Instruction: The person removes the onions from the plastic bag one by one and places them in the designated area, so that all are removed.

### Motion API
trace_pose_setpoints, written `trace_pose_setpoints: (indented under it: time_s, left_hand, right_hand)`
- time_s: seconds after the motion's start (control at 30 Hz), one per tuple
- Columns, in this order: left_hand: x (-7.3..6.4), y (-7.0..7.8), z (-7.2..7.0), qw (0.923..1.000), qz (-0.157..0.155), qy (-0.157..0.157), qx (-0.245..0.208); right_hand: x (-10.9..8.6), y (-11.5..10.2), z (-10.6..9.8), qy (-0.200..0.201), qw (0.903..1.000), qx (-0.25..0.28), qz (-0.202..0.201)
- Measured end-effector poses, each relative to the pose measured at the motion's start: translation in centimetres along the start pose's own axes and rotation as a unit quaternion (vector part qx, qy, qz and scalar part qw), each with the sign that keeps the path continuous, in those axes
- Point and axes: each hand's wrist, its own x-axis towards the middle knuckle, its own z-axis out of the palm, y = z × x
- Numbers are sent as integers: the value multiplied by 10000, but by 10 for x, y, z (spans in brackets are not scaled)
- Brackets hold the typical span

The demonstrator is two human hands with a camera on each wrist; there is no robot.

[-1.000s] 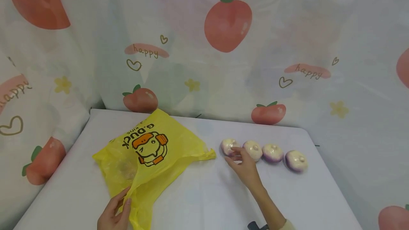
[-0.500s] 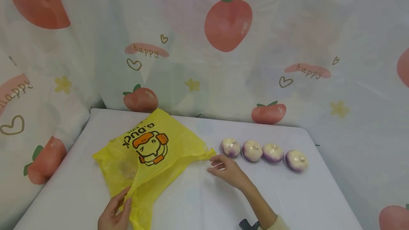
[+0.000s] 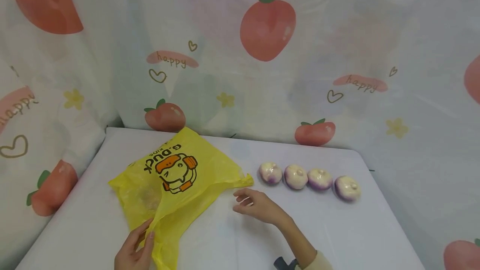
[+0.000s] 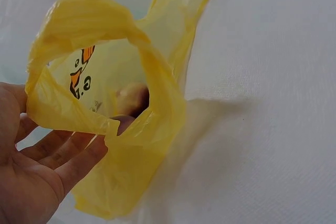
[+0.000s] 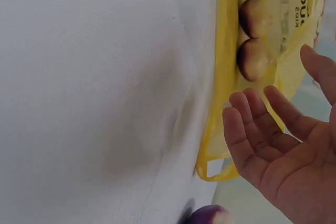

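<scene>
A yellow plastic bag with a printed duck lies on the table's left half. My left hand holds the rim of its mouth between thumb and fingers, keeping the mouth apart. Inside, round purple-and-cream turnip-like vegetables show in the right wrist view; one is partly seen through the mouth. My right hand hovers near the bag's right handle, fingers loosely bent, holding nothing. Past it, several more of these turnip-like vegetables stand in a row, the leftmost one nearest the bag.
The white table has its back edge against a hanging cloth printed with fruit and hearts. A dark device sits at the right wrist by the sleeve.
My right hand has drawn away from the leftmost vegetable, moving left and toward me without taking it. The left hand and bag have stayed put.
</scene>
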Motion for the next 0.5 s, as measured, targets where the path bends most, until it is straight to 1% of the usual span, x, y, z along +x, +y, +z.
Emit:
trace_pose_setpoints:
  time_s: [0.13,0.23,0.33,0.5]
  left_hand:
    - [0,1,0,10000,74,-13,49]
    - [0,2,0,10000,62,-45,38]
    - [0,2,0,10000,3,-84,33]
    - [-1,1,0,9999,-87,-74,65]
  right_hand:
    - [1,-2,3,-88,9999,-84,-14]
    - [4,-5,8,-108,9999,-116,-54]
    - [8,-9,14,-158,9997,-136,-85]
    - [16,-14,27,-211,9991,-358,-79]
